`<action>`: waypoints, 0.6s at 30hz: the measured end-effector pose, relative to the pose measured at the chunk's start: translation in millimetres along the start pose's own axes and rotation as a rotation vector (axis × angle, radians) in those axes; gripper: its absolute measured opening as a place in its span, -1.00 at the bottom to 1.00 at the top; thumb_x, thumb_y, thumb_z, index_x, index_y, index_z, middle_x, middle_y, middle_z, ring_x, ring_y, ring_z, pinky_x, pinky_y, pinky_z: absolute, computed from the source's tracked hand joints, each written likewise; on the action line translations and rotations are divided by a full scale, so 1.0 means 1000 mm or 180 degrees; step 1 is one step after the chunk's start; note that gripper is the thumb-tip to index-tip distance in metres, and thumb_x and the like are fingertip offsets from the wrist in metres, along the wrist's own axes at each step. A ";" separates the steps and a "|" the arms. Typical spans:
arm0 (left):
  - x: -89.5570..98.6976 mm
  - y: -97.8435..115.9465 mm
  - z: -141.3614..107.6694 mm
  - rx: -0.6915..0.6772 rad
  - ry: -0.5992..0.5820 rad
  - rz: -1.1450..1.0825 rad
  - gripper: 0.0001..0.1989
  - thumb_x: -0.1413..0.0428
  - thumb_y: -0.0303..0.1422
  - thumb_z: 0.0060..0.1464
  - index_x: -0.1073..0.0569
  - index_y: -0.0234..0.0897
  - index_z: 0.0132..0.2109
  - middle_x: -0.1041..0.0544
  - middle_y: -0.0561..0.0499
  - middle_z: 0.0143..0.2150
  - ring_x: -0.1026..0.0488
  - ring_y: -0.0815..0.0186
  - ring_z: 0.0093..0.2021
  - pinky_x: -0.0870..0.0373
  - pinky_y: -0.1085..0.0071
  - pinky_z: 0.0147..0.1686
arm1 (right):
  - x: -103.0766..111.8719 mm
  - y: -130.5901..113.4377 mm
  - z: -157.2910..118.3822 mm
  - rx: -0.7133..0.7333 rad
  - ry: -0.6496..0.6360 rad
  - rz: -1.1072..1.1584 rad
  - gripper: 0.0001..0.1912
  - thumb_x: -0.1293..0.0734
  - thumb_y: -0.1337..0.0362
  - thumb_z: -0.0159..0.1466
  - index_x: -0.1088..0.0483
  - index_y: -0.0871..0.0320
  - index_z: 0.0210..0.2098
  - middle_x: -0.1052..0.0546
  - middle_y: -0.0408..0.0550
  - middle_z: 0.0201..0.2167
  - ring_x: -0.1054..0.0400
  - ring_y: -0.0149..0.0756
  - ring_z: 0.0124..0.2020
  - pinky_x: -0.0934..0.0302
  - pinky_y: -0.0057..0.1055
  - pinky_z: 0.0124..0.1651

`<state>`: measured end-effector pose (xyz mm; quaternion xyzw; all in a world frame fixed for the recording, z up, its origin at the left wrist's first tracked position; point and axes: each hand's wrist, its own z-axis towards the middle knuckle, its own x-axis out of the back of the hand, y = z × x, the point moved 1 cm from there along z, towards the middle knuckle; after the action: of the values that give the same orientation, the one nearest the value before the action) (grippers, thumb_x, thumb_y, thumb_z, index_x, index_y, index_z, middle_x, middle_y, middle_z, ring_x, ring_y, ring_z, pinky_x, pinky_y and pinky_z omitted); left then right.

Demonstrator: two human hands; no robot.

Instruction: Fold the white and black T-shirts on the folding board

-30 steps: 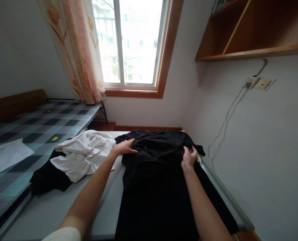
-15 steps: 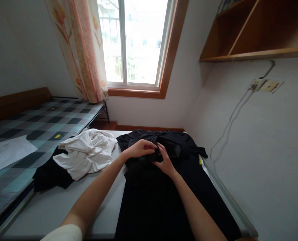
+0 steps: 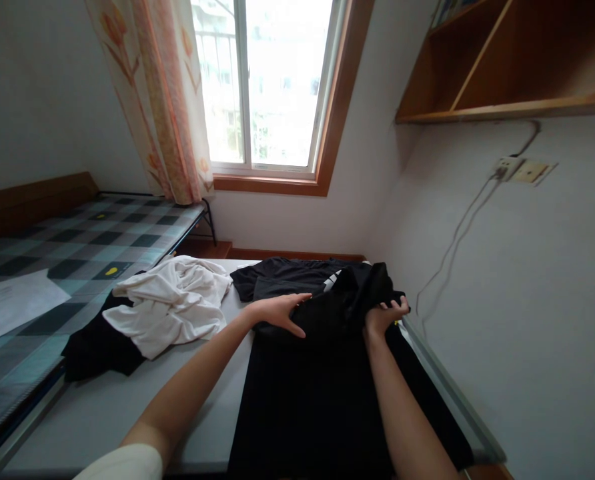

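Black clothing (image 3: 312, 400) is spread over the right part of a pale table (image 3: 197, 400). A raised, bunched black fold (image 3: 342, 307) lies between my two hands. My left hand (image 3: 280, 313) rests at the left of this fold, its thumb and fingers apart. My right hand (image 3: 385, 315) is under and beside the fold's right end, palm up, with its fingers spread and slightly curled. A white print shows on the dark fabric behind the fold. To the left lies a crumpled white garment (image 3: 177, 300) partly over a black one (image 3: 97, 343).
A bed with a checked mattress (image 3: 77, 247) stands at the left, with a paper sheet (image 3: 17, 303) on it. Behind are a curtain (image 3: 162, 100) and window. At right, a wooden shelf (image 3: 502, 107) hangs above a socket (image 3: 517, 170) with a cable.
My right hand has moved right, away from my left, and the black fold is now raised and stretched toward it. My left hand has opened. White print has come into view.
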<state>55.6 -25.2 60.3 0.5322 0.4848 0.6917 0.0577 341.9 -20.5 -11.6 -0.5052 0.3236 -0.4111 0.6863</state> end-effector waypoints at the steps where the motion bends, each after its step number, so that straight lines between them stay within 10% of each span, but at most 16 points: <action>1: -0.004 -0.001 0.002 0.0000 0.0037 0.0148 0.06 -0.35 -0.11 -0.23 -0.03 -0.17 0.37 -0.26 -0.20 0.27 -0.27 0.00 0.20 -0.23 0.16 0.13 | 0.002 -0.003 0.001 0.0367 0.0049 -0.0200 -0.30 -0.33 0.22 0.04 -0.12 0.23 0.15 -0.21 0.23 0.07 -0.21 0.03 0.07 -0.15 0.04 0.12; 8: -0.025 0.009 0.007 -0.0153 0.0407 0.0907 0.24 -0.36 -0.05 -0.34 0.15 -0.04 0.40 -0.05 -0.22 0.30 -0.19 -0.11 0.20 -0.15 0.05 0.13 | 0.000 -0.030 -0.023 0.1963 -0.0449 -0.0817 -0.46 -0.20 0.17 0.22 -0.24 0.19 0.17 -0.18 0.23 0.13 -0.09 0.03 0.19 0.01 0.07 0.21; 13: -0.036 0.023 0.006 -0.0509 0.0356 0.1667 -0.27 -0.36 -0.05 -0.32 -0.37 -0.10 0.05 -0.24 -0.14 0.06 -0.16 -0.06 0.09 -0.08 0.04 0.10 | -0.010 -0.014 -0.025 0.1748 -0.1711 -0.1293 -0.45 -0.28 0.02 0.16 -0.34 0.06 0.11 -0.29 0.13 0.08 -0.23 0.04 0.08 -0.10 0.05 0.11; 18: -0.037 0.022 0.006 -0.0424 0.0209 0.2080 -0.58 -0.33 -0.32 -0.24 -0.43 -0.17 -0.15 -0.32 -0.11 -0.04 -0.25 0.03 -0.02 -0.20 0.16 -0.03 | -0.011 0.005 -0.017 0.1278 -0.2070 -0.1392 -0.40 -0.35 0.11 0.06 -0.32 0.05 0.11 -0.46 0.05 -0.11 -0.36 -0.04 -0.11 -0.19 -0.01 0.01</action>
<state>86.2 -55.1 51.0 0.6320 0.2439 0.7205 -0.1481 323.3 -17.1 -20.5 -0.5215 -0.1101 -0.4210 0.7339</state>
